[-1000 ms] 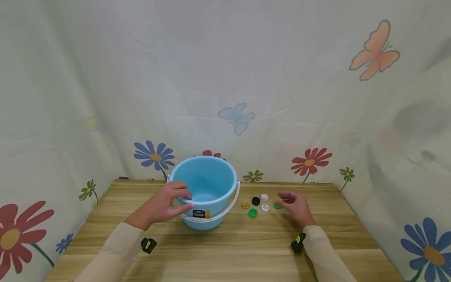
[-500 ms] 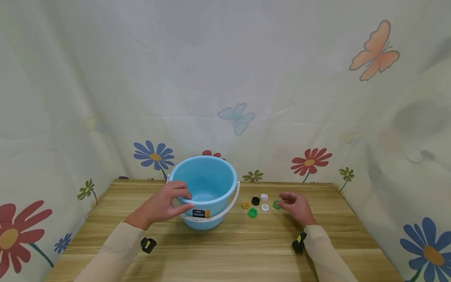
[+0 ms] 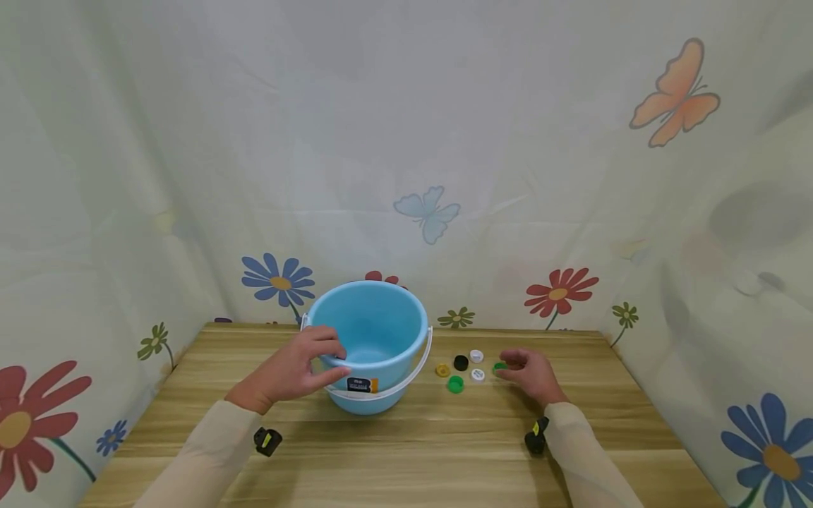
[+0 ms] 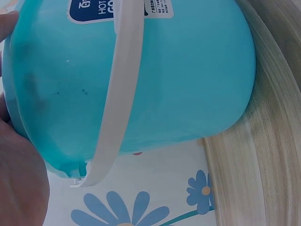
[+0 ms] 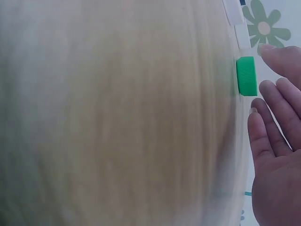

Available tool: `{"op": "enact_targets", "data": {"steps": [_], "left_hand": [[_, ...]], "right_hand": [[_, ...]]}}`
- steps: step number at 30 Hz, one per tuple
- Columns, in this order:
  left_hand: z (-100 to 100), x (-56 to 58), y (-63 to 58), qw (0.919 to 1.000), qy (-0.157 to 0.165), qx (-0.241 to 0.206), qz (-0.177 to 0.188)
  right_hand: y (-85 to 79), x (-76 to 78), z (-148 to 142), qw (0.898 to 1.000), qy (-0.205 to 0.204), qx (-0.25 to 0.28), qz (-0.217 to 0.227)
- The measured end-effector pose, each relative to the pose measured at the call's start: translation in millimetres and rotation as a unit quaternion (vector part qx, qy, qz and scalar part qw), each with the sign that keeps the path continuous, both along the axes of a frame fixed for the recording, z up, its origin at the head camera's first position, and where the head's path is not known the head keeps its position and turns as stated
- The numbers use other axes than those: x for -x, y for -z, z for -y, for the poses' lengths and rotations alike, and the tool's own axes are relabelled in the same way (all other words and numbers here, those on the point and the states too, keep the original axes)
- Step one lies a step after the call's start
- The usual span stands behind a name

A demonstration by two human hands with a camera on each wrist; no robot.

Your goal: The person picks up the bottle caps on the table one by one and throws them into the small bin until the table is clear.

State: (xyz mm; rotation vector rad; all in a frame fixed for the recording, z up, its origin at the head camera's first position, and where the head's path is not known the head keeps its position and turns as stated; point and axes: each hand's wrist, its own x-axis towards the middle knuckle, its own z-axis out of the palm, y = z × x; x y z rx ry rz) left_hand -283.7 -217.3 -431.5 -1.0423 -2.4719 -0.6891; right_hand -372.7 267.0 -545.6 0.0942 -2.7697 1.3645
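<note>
A light blue bucket [image 3: 375, 317] stands upright at the table's back left, its white handle [image 4: 123, 89] hanging down across the front. My left hand [image 3: 293, 368] grips the near left rim, fingers inside and thumb outside. At the right, my right hand [image 3: 535, 375] is beside a green bottle cap [image 5: 247, 76], with thumb and fingers spread apart around it. The right wrist view shows a gap between the fingertips and this cap. Left of it lie another green cap [image 3: 455, 384], a yellow cap [image 3: 442, 370], a black cap [image 3: 461, 363] and two white caps [image 3: 478, 375].
A wood-grain table [image 3: 406, 462] carries everything. Behind it and at both sides hangs a pale curtain [image 3: 356, 141] printed with flowers and butterflies. The bucket stands between my left hand and the caps. Black wrist devices [image 3: 267, 442] sit at both sleeves.
My right hand has shifted very slightly by the green cap, its thumb coming a little closer to it. The left hand, bucket and other caps stay in place.
</note>
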Motion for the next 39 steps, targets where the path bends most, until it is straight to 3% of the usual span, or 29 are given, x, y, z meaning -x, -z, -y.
{"op": "enact_targets", "data": {"steps": [8, 39], "left_hand": [[-0.1, -1.1, 0.1, 1.0, -0.004, 0.003, 0.001], [-1.2, -1.7, 1.1, 1.0, -0.007, 0.0, 0.002]], "right_hand": [[-4.8, 0.8, 3.1, 1.0, 0.009, -0.009, 0.019], [-3.5, 4.0, 6.0, 0.999, -0.01, -0.048, 0.018]]}}
